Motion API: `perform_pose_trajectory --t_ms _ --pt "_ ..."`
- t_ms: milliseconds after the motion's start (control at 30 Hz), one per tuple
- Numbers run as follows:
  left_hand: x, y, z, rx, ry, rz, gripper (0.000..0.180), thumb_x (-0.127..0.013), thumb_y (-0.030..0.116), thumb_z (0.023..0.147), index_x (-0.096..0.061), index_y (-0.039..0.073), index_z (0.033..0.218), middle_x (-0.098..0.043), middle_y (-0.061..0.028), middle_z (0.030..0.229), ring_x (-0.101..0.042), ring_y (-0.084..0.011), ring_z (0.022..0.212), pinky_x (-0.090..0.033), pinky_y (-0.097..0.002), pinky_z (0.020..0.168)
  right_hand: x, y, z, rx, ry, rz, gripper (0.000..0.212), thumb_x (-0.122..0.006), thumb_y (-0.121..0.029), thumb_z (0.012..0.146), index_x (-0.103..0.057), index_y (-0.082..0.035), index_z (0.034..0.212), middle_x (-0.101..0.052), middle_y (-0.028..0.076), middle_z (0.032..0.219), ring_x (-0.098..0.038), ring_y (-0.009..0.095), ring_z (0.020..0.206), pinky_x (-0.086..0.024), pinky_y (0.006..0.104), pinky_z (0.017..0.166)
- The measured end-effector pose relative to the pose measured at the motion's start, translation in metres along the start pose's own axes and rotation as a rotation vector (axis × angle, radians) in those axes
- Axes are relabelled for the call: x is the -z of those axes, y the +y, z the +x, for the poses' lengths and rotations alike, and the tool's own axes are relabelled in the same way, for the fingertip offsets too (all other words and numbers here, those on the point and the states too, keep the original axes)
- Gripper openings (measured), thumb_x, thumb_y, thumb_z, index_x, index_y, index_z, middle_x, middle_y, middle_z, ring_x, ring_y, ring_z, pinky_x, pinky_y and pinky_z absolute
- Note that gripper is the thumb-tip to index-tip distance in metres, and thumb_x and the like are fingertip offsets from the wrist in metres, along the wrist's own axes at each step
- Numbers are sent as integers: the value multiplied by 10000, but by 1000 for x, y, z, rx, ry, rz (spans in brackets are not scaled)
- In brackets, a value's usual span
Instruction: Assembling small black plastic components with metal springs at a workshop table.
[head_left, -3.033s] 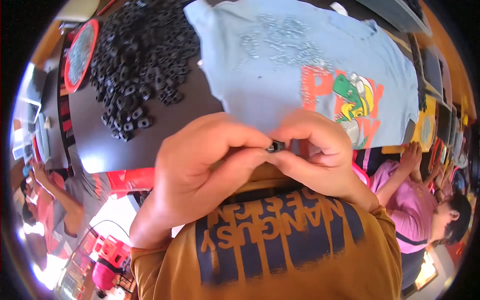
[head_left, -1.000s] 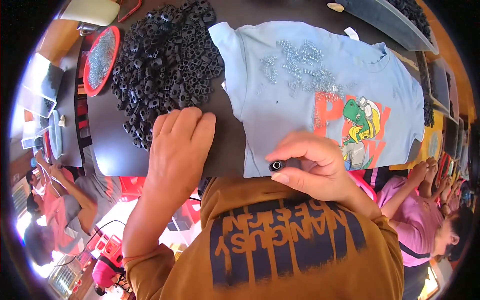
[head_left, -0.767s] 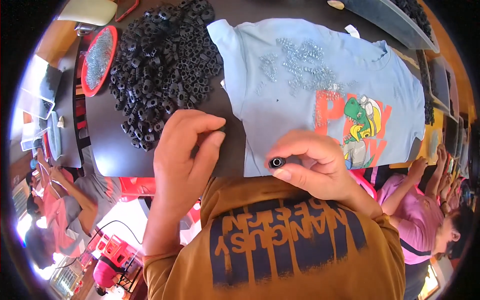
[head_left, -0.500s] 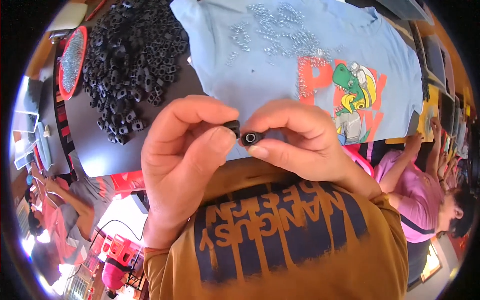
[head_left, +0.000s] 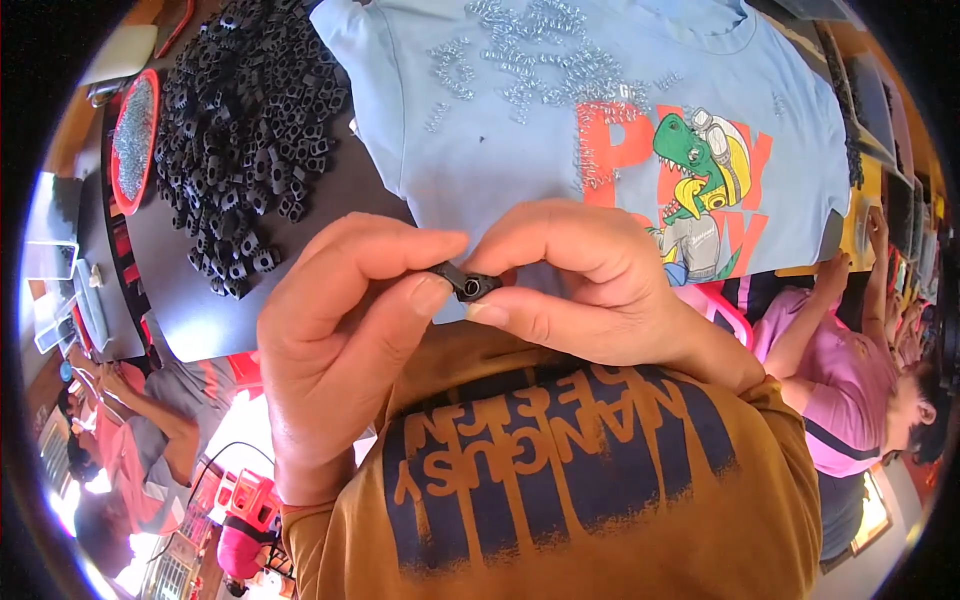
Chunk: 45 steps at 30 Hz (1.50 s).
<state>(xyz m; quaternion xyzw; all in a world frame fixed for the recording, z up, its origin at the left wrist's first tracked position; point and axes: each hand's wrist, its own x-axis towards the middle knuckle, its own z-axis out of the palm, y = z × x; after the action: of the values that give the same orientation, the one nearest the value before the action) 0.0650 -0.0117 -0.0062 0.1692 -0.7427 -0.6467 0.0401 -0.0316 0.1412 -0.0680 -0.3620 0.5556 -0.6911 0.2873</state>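
Note:
Above the near table edge, my two hands meet in front of my chest. My left hand (head_left: pixel 335 320) pinches a small black plastic part (head_left: pixel 449 273) between thumb and forefinger. A second small black plastic part (head_left: pixel 481 288), with a round opening and a pale ring inside it, is gripped by the thumb and forefinger of my right hand (head_left: pixel 590 280). The two parts touch; whether one sits inside the other I cannot tell. Fingertips cover much of both. Beyond them lies a light blue T-shirt (head_left: pixel 430 150) with many small metal springs (head_left: pixel 550 60) scattered on it.
A large heap of black plastic parts (head_left: pixel 245 130) lies on the dark table (head_left: pixel 200 315) to the left. Farther left is a red-rimmed tray (head_left: pixel 153 110) full of springs. A person in pink (head_left: pixel 840 370) sits at the right; others are at the left.
My hands have come together, and the two black parts, apart before, now touch. The right-hand part has shifted left. The whole view has moved slightly.

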Motion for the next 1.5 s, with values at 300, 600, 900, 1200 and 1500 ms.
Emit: perform_pose_trajectory --t_ms 300,600,900,1200,1500 --pt "4 5 2 143 -54 -54 134 -575 -30 809 -628 -46 930 -556 -35 771 -500 -76 685 -370 -196 579 0 0 2 18 -13 0 115 -685 -70 775 -622 -40 867 -608 41 758 -575 156 638 -437 268 545" --pt "3 3 3 -229 -118 513 120 -579 -51 777 -588 -33 895 -555 -118 753 -545 -236 647 -430 -282 570 -2 1 2 72 -1 -152 98 -670 -75 770 -602 -47 836 -577 72 715 -554 234 613 -423 323 535" --pt "0 -7 3 -493 -119 664 258 -599 -86 725 -574 -49 979 -556 -147 772 -561 -272 652 -465 -321 548 -2 0 -4 7 44 -130 111 -687 -88 763 -609 -36 821 -575 72 682 -547 212 588 -415 311 521" --pt "-7 -13 -4 -615 -50 826 394 -695 -15 673 -584 -68 1048 -576 -129 820 -572 -239 625 -473 -305 520 6 -10 -6 -114 -63 52 114 -673 18 782 -620 28 883 -630 72 787 -589 112 699 -450 230 598" --pt "-7 -21 8 -844 -64 922 329 -704 2 696 -591 -108 986 -557 -100 790 -542 -201 596 -450 -283 488 -4 -2 -1 -125 141 254 56 -660 -59 805 -641 -19 841 -615 50 692 -559 72 626 -428 227 531"
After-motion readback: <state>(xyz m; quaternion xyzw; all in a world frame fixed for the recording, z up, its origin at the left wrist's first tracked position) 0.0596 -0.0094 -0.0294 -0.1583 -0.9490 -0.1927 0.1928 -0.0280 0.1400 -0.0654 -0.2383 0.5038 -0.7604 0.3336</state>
